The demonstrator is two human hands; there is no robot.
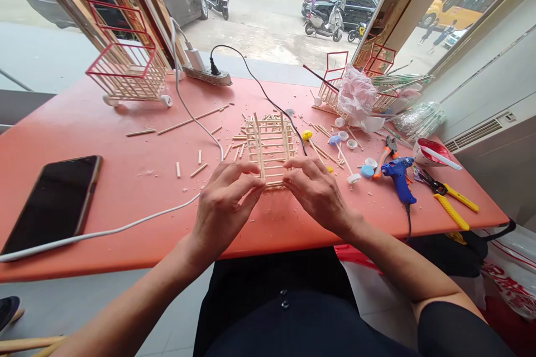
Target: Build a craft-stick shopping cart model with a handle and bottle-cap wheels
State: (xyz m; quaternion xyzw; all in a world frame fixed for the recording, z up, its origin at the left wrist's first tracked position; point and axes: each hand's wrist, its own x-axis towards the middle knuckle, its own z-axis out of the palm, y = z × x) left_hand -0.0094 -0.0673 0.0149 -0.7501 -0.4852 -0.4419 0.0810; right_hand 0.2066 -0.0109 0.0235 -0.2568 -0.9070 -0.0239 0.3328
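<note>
Coral on tabletop (138,189) under blue glue gun (402,187); yellow on plier handles (460,198) right of gun, beige on stick frame (259,148) left.

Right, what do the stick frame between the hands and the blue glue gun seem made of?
Stick frame: probably wood or bamboo, matte and unpainted, judging by its pale tan colour. Blue glue gun: likely hard plastic, smooth, given its evenly coloured, rounded body.
</note>
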